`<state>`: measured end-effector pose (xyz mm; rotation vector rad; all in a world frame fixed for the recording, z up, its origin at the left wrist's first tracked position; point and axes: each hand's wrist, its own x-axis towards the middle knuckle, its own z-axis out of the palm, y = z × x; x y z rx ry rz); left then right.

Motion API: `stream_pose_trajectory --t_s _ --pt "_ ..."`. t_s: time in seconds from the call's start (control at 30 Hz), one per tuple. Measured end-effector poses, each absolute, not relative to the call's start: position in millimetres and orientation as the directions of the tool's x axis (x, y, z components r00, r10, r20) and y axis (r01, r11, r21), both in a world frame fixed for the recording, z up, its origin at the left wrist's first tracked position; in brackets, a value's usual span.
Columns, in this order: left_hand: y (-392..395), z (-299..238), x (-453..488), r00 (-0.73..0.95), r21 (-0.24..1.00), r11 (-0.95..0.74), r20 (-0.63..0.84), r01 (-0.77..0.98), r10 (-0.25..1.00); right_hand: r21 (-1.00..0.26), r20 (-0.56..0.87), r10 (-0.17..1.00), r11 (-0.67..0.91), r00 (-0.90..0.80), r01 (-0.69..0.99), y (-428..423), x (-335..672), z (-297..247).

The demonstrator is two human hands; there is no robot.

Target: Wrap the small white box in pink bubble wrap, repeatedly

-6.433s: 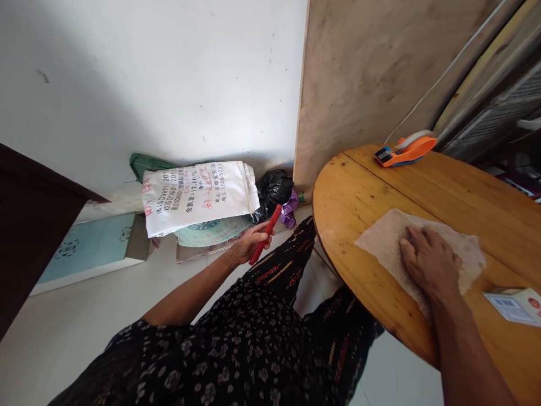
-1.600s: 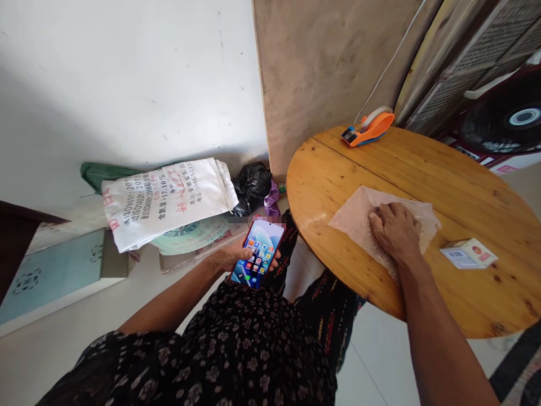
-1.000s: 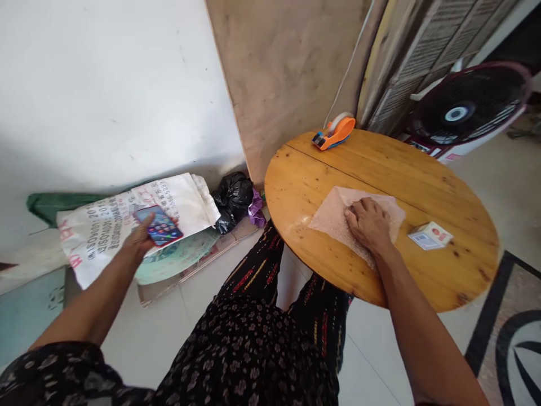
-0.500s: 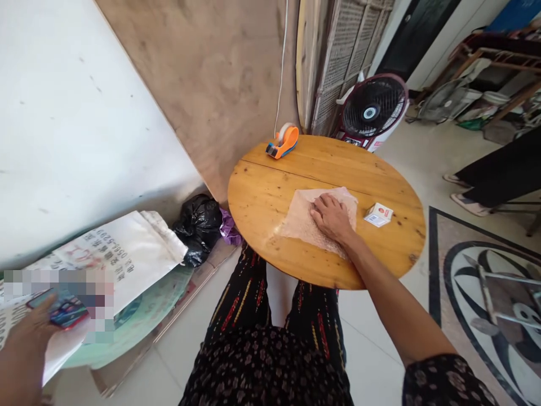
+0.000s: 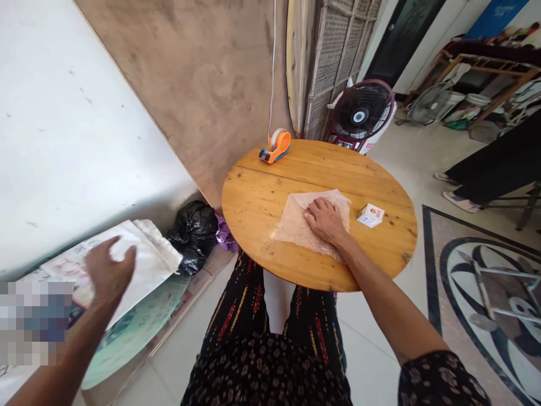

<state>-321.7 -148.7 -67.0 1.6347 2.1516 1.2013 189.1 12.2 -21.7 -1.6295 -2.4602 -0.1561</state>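
Observation:
My right hand lies flat on a sheet of bubble wrap, pressing it to the round wooden table. Its fingers are slightly spread, pointing to the upper left. Right of the bubble wrap stands a small white box with a red mark, apart from the hand. An orange and blue tape dispenser sits near the table's far left edge. My left hand hangs in the air to the left of the table, thumb and fingers apart, holding nothing. Beneath it lies a white printed sack.
A black plastic bag and purple plastic lie on the floor left of the table. An electric fan stands behind it. At the right are another person's legs. A wooden board leans against the wall.
My left hand has let go of the phone-like object at the lower left and moved right and up, its fingers now apart. My right hand has stayed on the bubble wrap.

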Motion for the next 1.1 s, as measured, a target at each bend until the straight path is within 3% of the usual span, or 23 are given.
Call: stream_pose_trajectory --t_s 0.03,0.07,0.13,0.23,0.37,0.47,0.6,0.7,0.83,1.1 --pt "-128 -53 -284 -0.415 0.602 0.084 0.437 0.794 0.798 -0.019 0.218 0.9 0.391 -0.378 0.92 12 190 -22" --pt "-113 -41 -246 -0.348 0.547 0.026 0.495 0.837 0.796 -0.025 0.226 0.898 0.393 -0.377 0.919 12 190 -22" --pt "-93 -22 -175 -0.008 0.456 -0.256 0.5 0.852 0.866 -0.037 0.238 0.895 0.396 -0.377 0.917 11 191 -22" --pt "-71 -6 -82 0.44 0.37 -0.659 0.523 0.654 0.73 -0.046 0.238 0.896 0.395 -0.374 0.917 11 192 -23" --pt "-37 2 1 0.687 0.315 -0.8 0.409 0.511 0.601 -0.046 0.238 0.901 0.383 -0.362 0.923 11 195 -25" --pt "-17 0 29 0.71 0.348 -0.772 0.313 0.532 0.63 -0.062 0.245 0.892 0.406 -0.38 0.912 12 199 -26" --pt "-5 -8 37 0.606 0.45 -0.678 0.317 0.581 0.73 -0.09 0.277 0.869 0.449 -0.411 0.889 14 205 -31" --pt "5 -8 38 0.529 0.453 -0.604 0.295 0.656 0.796 -0.128 0.308 0.864 0.452 -0.398 0.883 15 208 -33" --pt "26 -7 46 0.539 0.402 -0.629 0.324 0.665 0.777 -0.196 0.302 0.877 0.44 -0.373 0.876 15 210 -29" --pt "40 -27 55 0.53 0.461 -0.649 0.376 0.605 0.76 -0.272 0.269 0.899 0.415 -0.345 0.868 19 218 -27"
